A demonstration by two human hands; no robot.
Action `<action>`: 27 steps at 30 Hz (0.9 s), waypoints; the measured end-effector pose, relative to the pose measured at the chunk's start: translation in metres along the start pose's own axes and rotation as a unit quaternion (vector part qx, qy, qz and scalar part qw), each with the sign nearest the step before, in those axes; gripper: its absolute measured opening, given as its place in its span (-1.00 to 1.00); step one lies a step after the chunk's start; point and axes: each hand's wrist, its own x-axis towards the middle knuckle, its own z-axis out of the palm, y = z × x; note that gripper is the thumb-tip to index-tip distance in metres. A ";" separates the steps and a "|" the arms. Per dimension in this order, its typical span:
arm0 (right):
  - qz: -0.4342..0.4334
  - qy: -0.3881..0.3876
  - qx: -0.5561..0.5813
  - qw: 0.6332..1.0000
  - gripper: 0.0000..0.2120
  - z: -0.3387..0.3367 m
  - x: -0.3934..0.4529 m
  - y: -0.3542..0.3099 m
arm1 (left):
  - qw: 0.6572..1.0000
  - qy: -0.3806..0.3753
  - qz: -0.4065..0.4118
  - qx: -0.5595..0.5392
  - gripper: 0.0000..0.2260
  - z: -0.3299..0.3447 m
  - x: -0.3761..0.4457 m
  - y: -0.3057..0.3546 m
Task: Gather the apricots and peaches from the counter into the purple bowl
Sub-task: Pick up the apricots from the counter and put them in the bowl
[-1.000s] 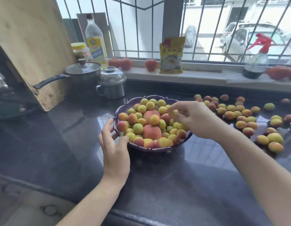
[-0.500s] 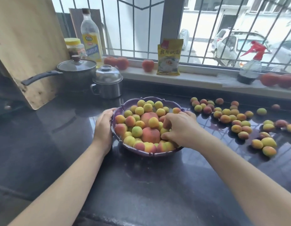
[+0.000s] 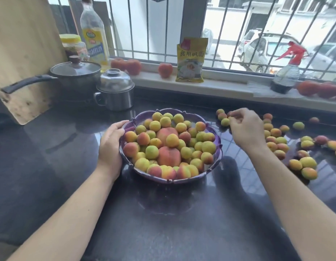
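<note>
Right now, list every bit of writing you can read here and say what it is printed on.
"食用碱面": large characters on the yellow packet leaning on the window sill.
Oil bottle: yellow label carries a logo and lettering, too blurred to read.
Yellow-lidded jar: label too blurred to read.
Spray bottle: no text visible.

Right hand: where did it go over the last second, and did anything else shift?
The right hand left the top of the fruit pile in the bowl and swung out right to the loose apricots on the counter, its fingers now curling onto one or two there. The left hand slid from the bowl's near rim to its left rim and holds it. The bowl stayed put.
</note>
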 end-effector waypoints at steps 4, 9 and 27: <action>-0.012 -0.106 -0.167 0.980 -0.51 0.041 0.002 0.032 | 1.000 -0.006 0.006 0.001 -0.68 0.000 0.000 0.001; -0.030 -0.106 -0.267 0.957 -0.53 0.053 0.016 0.025 | 1.000 -0.019 0.018 -0.003 -0.61 0.001 -0.001 0.000; -0.007 0.046 0.038 0.998 -0.78 0.045 0.008 0.046 | 0.999 -0.015 0.017 0.046 -0.62 0.001 -0.005 0.005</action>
